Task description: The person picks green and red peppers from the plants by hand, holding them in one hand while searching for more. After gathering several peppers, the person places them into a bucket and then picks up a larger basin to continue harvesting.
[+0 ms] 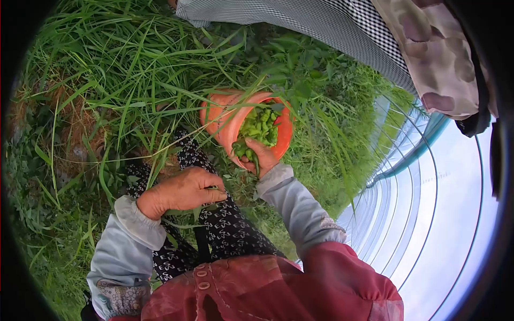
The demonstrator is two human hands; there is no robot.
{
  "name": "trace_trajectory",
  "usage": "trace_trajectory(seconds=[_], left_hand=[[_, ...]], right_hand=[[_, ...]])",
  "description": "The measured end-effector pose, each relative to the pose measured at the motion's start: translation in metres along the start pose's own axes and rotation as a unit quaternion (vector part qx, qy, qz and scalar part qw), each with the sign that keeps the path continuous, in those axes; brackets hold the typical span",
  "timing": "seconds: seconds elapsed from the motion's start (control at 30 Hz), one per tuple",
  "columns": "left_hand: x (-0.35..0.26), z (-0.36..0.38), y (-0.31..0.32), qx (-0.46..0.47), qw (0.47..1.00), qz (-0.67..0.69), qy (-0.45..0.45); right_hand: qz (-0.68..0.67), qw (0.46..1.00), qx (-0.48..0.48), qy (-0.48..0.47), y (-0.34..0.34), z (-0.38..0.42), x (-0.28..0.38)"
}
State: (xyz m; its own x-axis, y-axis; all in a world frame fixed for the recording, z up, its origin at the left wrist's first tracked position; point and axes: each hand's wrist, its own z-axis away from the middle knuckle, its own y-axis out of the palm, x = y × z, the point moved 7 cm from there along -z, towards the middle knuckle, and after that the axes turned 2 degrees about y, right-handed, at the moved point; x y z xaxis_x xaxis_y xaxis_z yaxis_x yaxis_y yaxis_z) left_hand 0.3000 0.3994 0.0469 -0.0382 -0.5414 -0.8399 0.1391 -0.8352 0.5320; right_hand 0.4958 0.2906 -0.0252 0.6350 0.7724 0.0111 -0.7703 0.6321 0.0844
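Note:
An orange bucket (222,115) leans on its side in the grass, its mouth facing right, with many green peppers (259,127) inside. At the lower rim of its mouth is my right hand (262,159), its fingers curled round green peppers. My left hand (184,190) is to the lower left of the bucket, over my patterned trousers (230,227). Its thumb and fingers are pressed together, and a small bit of green shows between them, too small to name.
Tall grass (144,69) surrounds the bucket and hangs over it. Another person in a checked garment (321,27) is close by at the top. Leafy plants (292,64) grow beyond the bucket. A hooped plastic tunnel (428,198) rises at the right.

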Motion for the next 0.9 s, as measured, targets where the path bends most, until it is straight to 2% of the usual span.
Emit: trace_trajectory(seconds=[0.07, 0.1, 0.17, 0.2, 0.23, 0.27, 0.3, 0.33, 0.37, 0.4, 0.43, 0.5, 0.57, 0.63, 0.67, 0.7, 0.73, 0.77, 0.8, 0.87, 0.9], left_hand=[[0.016, 0.015, -0.037, -0.196, 0.973, -0.091, -0.082], [0.023, 0.025, -0.056, -0.255, 0.952, -0.141, -0.088], [0.033, 0.049, -0.087, -0.282, 0.913, -0.28, -0.093], [0.041, 0.053, -0.094, -0.29, 0.908, -0.282, -0.105], [0.048, 0.063, -0.104, -0.298, 0.865, -0.378, -0.142], [0.055, 0.083, -0.114, -0.303, 0.806, -0.471, -0.192], [0.062, 0.099, -0.12, -0.32, 0.801, -0.459, -0.213], [0.068, 0.112, -0.125, -0.34, 0.792, -0.447, -0.238], [0.074, 0.129, -0.132, -0.395, 0.787, -0.414, -0.229], [0.077, 0.147, -0.141, -0.45, 0.78, -0.382, -0.209], [0.077, 0.164, -0.149, -0.479, 0.772, -0.348, -0.23], [0.083, 0.206, -0.165, -0.517, 0.756, -0.313, -0.25], [0.098, 0.243, -0.176, -0.473, 0.725, -0.361, -0.346], [0.082, 0.285, -0.18, -0.412, 0.683, -0.385, -0.464], [0.114, 0.317, -0.189, -0.375, 0.603, -0.464, -0.53], [0.108, 0.344, -0.186, -0.372, 0.569, -0.486, -0.55], [0.113, 0.375, -0.181, -0.374, 0.57, -0.41, -0.606], [0.118, 0.404, -0.173, -0.333, 0.545, -0.384, -0.667], [0.126, 0.432, -0.162, -0.29, 0.532, -0.359, -0.71], [0.141, 0.476, -0.124, -0.253, 0.565, -0.237, -0.749], [0.146, 0.491, -0.1, -0.271, 0.578, -0.146, -0.756]], right_hand=[[0.139, 0.963, -0.202, -0.113, -0.035, 0.008, 0.034], [0.139, 0.964, -0.197, -0.115, -0.056, -0.004, 0.043], [0.175, 0.931, -0.181, -0.263, -0.105, -0.027, 0.074], [0.178, 0.919, -0.243, -0.253, -0.096, -0.012, 0.083], [0.184, 0.907, -0.295, -0.239, -0.079, 0.002, 0.092], [0.199, 0.918, -0.296, -0.174, -0.094, -0.007, 0.094], [0.199, 0.909, -0.287, -0.227, -0.101, -0.014, 0.102], [0.223, 0.897, -0.327, -0.198, -0.101, -0.009, 0.103], [0.218, 0.9, -0.279, -0.257, -0.118, -0.024, 0.109], [0.21, 0.893, -0.319, -0.241, -0.078, -0.001, 0.104], [0.223, 0.879, -0.335, -0.255, -0.107, -0.011, 0.109], [0.203, 0.869, -0.356, -0.277, -0.103, -0.009, 0.107], [0.193, 0.868, -0.36, -0.283, -0.111, -0.01, 0.107], [0.307, 0.856, -0.309, -0.277, -0.138, -0.033, 0.115], [0.313, 0.855, -0.304, -0.279, -0.159, -0.044, 0.119], [0.345, 0.827, -0.322, -0.305, -0.179, -0.053, 0.128], [0.376, 0.797, -0.342, -0.328, -0.186, -0.056, 0.132], [0.375, 0.812, -0.299, -0.332, -0.164, -0.053, 0.127], [0.379, 0.811, -0.299, -0.331, -0.147, -0.045, 0.124], [0.414, 0.768, -0.395, -0.286, -0.127, -0.027, 0.122], [0.419, 0.767, -0.395, -0.285, -0.138, -0.032, 0.123]])
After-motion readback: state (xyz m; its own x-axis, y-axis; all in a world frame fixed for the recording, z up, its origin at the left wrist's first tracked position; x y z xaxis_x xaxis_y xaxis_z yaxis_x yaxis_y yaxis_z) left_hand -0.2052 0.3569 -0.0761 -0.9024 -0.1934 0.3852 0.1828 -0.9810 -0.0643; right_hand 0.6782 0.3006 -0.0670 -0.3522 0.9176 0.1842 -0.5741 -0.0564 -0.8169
